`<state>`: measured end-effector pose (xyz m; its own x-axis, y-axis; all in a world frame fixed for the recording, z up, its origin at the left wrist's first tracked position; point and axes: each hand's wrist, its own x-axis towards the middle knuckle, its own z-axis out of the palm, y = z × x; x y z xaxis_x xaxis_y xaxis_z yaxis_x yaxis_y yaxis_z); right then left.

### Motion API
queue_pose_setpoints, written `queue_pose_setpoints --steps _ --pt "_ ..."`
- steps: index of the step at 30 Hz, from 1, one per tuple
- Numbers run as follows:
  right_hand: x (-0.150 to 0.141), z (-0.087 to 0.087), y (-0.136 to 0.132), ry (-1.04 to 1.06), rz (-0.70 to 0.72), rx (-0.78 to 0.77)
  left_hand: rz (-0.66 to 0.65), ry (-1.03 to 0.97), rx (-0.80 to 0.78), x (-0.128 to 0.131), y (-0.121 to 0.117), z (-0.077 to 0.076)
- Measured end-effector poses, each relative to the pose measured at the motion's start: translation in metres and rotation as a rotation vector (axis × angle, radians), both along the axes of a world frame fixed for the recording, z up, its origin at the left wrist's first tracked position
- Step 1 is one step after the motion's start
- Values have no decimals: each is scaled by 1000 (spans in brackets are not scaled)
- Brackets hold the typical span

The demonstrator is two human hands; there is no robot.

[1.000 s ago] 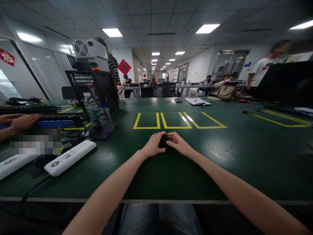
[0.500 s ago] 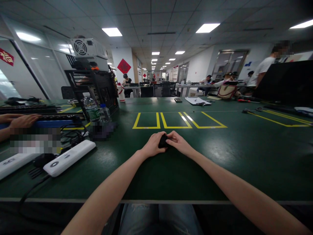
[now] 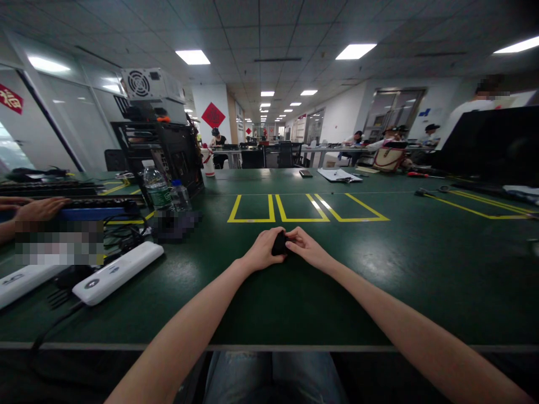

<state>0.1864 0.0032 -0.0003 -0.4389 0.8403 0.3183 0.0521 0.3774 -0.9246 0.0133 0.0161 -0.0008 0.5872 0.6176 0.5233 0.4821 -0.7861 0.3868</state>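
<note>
Over the middle of the green table, a small black object [image 3: 279, 243] with a rounded outline sits between my two hands; its kind cannot be made out. My left hand [image 3: 264, 249] wraps round its left side, thumb toward me and fingers on the far side. From the right, my right hand [image 3: 306, 247] pinches at the object's right edge with bent fingers, the fingertips close to those of the left. The fingers hide part of the object.
Yellow tape outlines [image 3: 300, 220] mark the green table [image 3: 269, 314] beyond my hands. White power strips [image 3: 120, 274], bottles [image 3: 156, 188] and an open computer case [image 3: 179, 154] stand left, near another person's hands [image 3: 41, 210]. A clipboard [image 3: 339, 175] and dark monitor [image 3: 497, 143] lie farther right.
My hands stay nearly in place on the black object, with only slight finger motion. The standing person at right has shifted farther behind the monitor.
</note>
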Motion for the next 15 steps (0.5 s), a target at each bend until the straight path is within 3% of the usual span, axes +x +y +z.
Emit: queue_pose_setpoints --steps 6,12,15 --pt "-1 -4 6 -17 -68 -29 1 6 17 1 2 -1" --pt "2 -1 3 -11 39 -27 0 15 0 -1 0 1" --pt "0 1 0 9 13 -2 -2 7 -1 -1 -1 2"
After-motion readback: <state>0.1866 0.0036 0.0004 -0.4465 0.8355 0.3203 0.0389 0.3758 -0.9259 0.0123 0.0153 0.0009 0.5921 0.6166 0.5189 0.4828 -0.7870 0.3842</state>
